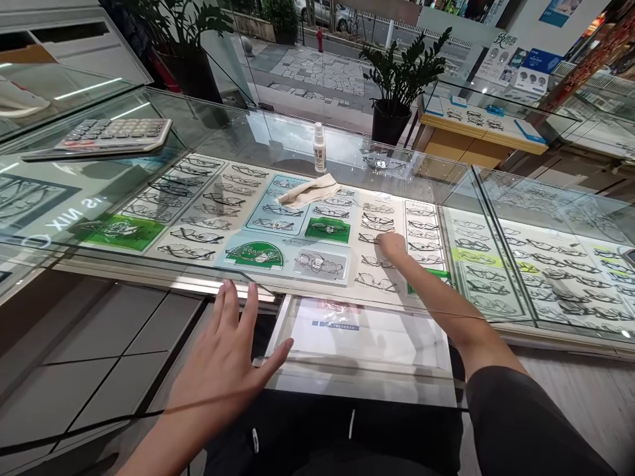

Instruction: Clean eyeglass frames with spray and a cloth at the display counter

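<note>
My left hand [225, 354] hovers in front of the display case, fingers spread, nothing in it. My right hand [391, 248] reaches over the case with its fingers curled at a pair of eyeglasses [368, 238], whose left part shows beside the knuckles; the fingertips are hidden. Rows of other eyeglasses lie around it, one pair [376, 282] nearer to me. Below, a white drawer [364, 387] stands pulled out, with papers [381, 330] and a clear plastic packet inside.
A folded beige cloth [310, 192] and a small white spray bottle [320, 151] rest on the glass. A calculator [116, 135] lies to the left. Another pair of glasses [383, 164] sits toward the back. Potted plants [394, 116] stand behind the case.
</note>
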A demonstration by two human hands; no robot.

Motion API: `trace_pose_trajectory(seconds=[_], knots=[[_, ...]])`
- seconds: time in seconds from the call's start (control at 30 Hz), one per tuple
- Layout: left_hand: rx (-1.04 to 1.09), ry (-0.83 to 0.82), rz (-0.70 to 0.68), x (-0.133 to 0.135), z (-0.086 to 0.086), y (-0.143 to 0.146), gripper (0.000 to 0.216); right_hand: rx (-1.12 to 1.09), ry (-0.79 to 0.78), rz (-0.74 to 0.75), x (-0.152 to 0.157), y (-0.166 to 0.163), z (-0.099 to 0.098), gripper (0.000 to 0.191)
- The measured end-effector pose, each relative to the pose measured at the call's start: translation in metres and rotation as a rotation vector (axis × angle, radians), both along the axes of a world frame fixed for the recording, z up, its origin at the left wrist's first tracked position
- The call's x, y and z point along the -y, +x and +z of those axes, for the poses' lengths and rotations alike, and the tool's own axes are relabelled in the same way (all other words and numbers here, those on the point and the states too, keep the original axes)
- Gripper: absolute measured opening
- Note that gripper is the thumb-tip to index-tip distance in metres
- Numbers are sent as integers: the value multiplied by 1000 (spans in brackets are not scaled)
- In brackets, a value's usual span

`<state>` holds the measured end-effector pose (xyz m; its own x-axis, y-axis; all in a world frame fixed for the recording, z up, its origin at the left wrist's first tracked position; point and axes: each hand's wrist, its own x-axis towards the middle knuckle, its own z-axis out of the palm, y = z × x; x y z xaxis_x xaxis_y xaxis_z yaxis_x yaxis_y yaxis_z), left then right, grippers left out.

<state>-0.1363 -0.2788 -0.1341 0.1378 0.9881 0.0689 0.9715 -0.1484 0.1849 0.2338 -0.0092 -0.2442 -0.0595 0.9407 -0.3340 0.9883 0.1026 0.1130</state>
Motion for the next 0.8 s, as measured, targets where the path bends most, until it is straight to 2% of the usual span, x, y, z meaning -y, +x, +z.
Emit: trace_pose_trajectory(seconds=[0.17, 0.27, 0.43, 0.57, 0.67, 0.8], knots=[[-3, -18, 25, 0, 3, 2, 110, -24, 2, 6, 25, 10, -3, 33], [3, -42, 48, 1, 5, 4, 110, -64, 62, -11, 25, 13, 1, 35], [-9, -38, 52, 0, 6, 6, 107, -104, 167, -82, -14, 12, 8, 47], [-11, -12, 38, 0, 5, 6, 108, -112, 159, -122, -48, 8, 7, 43], [-9, 9, 42, 0, 1, 5, 107, -111, 118, -112, -60, 7, 5, 32], [-9, 31, 31, 1, -2, 4, 106, -106, 73, -72, -60, 12, 1, 35]])
